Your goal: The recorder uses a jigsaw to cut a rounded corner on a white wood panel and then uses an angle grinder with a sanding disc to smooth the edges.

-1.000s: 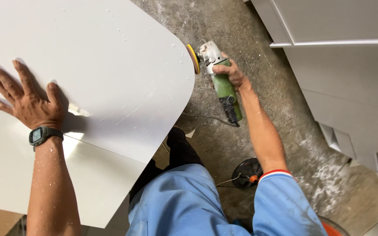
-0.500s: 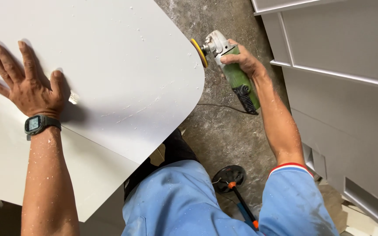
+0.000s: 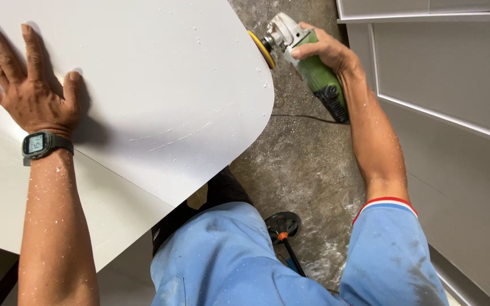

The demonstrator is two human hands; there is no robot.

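Head view: a person works over a white panel (image 3: pixel 143 96) above a dusty concrete floor (image 3: pixel 307 164).
Left hand (image 3: pixel 29 90): fingers spread, pressed flat near the panel's left edge; wristwatch (image 3: pixel 41 144) below.
Right hand (image 3: pixel 327 51): clamped around a green angle grinder (image 3: pixel 313 65).
Grinder: its yellow disc (image 3: pixel 262 49) meets the panel's rounded right corner.

Grey paneled cabinet doors (image 3: pixel 449 85) stand right of right hand, leaning along wall. Dusty concrete floor (image 3: pixel 307 164) below that hand, speckled with white dust. Black disc tool with orange collar (image 3: pixel 283 225) lies on floor nearer body, between blue shirt folds. Black digital wristwatch (image 3: pixel 39 144) sits just behind left hand.
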